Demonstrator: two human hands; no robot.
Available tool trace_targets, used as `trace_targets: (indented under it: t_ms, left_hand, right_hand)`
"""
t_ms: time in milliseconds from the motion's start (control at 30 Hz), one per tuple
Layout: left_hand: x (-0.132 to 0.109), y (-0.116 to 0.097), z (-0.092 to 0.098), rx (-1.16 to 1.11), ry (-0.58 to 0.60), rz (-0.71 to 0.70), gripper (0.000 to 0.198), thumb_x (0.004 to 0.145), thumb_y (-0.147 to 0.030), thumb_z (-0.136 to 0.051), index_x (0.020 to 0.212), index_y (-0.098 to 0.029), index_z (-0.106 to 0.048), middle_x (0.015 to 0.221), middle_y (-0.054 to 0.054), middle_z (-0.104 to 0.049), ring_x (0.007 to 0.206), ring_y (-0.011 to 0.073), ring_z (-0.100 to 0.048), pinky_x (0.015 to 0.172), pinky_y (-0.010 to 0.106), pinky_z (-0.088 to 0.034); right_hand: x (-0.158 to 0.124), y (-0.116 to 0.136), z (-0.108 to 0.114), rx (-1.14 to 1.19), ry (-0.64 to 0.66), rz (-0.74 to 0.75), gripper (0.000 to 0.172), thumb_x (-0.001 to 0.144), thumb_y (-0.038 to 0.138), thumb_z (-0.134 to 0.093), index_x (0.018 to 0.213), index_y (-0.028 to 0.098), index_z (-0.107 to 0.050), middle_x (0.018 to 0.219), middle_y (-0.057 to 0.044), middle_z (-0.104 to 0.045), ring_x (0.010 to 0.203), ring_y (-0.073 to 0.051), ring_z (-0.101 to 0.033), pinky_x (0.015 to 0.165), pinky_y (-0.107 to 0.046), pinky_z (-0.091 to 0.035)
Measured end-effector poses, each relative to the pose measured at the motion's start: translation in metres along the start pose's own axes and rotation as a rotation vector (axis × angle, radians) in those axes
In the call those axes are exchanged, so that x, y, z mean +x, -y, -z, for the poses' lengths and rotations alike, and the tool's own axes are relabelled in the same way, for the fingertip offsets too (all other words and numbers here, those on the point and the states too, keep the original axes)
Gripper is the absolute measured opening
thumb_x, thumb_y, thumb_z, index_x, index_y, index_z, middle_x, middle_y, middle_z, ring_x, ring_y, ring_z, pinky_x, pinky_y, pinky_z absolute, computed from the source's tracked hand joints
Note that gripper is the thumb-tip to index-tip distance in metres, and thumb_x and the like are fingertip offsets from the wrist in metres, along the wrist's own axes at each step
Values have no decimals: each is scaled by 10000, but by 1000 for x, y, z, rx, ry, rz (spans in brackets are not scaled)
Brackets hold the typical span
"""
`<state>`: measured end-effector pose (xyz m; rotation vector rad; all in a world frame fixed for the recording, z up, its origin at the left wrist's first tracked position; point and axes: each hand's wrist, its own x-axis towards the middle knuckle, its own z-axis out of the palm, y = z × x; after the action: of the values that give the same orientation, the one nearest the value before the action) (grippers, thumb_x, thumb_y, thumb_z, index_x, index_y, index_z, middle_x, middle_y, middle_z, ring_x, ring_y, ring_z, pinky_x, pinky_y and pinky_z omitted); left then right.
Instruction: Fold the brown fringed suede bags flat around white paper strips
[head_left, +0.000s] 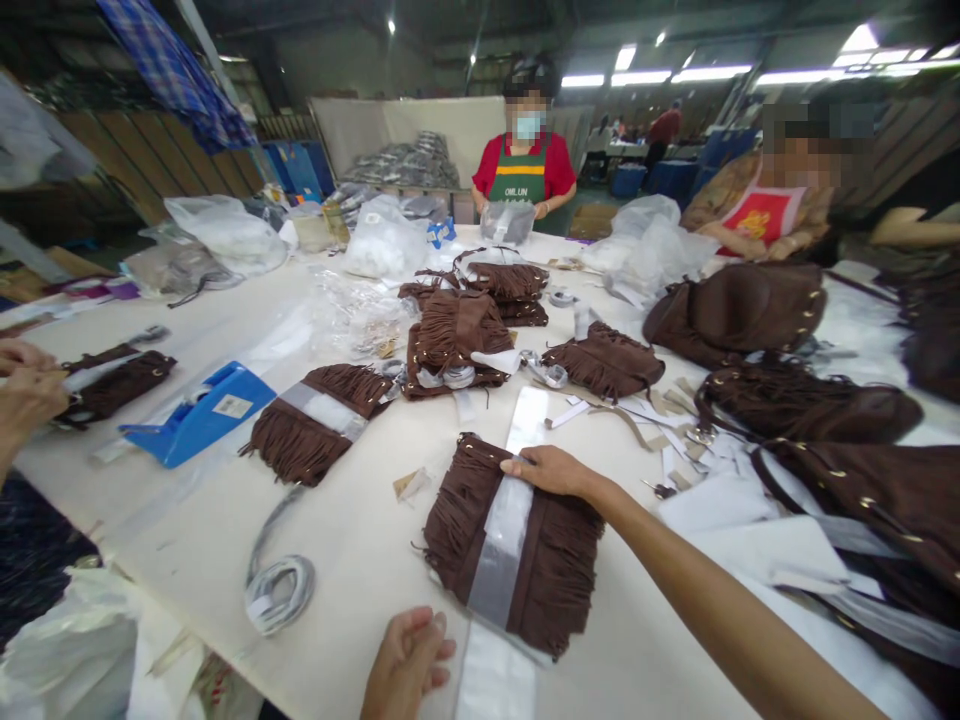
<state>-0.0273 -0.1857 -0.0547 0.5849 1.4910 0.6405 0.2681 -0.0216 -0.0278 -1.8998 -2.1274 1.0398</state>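
Note:
A dark brown fringed bag (559, 560) with a pale translucent band around its middle lies tilted on the table in front of me. My right hand (555, 470) grips its far edge, thumb over the band and the other fingers mostly hidden. Below the bag's near left corner is my left hand (412, 655), fingers loosely bent and apart, holding nothing. A long white strip (495, 670) runs beneath the bag and shows at both ends. To the left lie another banded fringed bag (319, 420) and a coiled grey strap (281, 595).
A blue tape dispenser (199, 415) stands at left, near a co-worker's hands (30, 385) at another brown bag. Stacked fringed bags (465, 335) occupy the table's middle. Larger brown bags (739, 310) and paper scraps crowd the right. Co-workers stand across the table.

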Motion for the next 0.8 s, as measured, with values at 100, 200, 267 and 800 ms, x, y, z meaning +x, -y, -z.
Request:
trace_targets:
  t_ms: [100,200,267,800]
  left_hand:
    - [-1,2,-5,-315,267,386,637,588,-490,-841,1027,-128,-554,1151,213,-624,1068,319,-636,921,387,-502]
    - [-5,-4,-13,-419,409,375,712,556,-493,-868,1086,-124,-568,1263,207,-581,1186,321,-568,993,383,-456]
    - [-8,-7,-17,-460,456,302,715,576,-528,-847,1121,-154,-575,1298,163,-578,1223,323,-537,1012,407,-432]
    - [-15,-60,27,-739,546,-149,466,754,-285,-728,1187,-141,-632,1124,134,-702,977,298,-678,881,402,-510]
  right_hand:
    - [-9,12,8,33,8,16,680,806,791,-361,723,168,-622,672,-30,-604,646,-165,-540,591,-248,-367]
    - [-23,28,17,169,19,42,649,790,778,-417,700,162,-602,611,7,-540,603,-139,-488,563,-240,-353]
    - [-34,40,21,336,46,52,609,765,755,-496,712,157,-601,604,18,-525,588,-129,-464,562,-239,-355]
    - [-83,97,22,1086,363,95,660,553,467,-859,1112,182,-654,964,-78,-711,845,-226,-663,839,-355,-517]
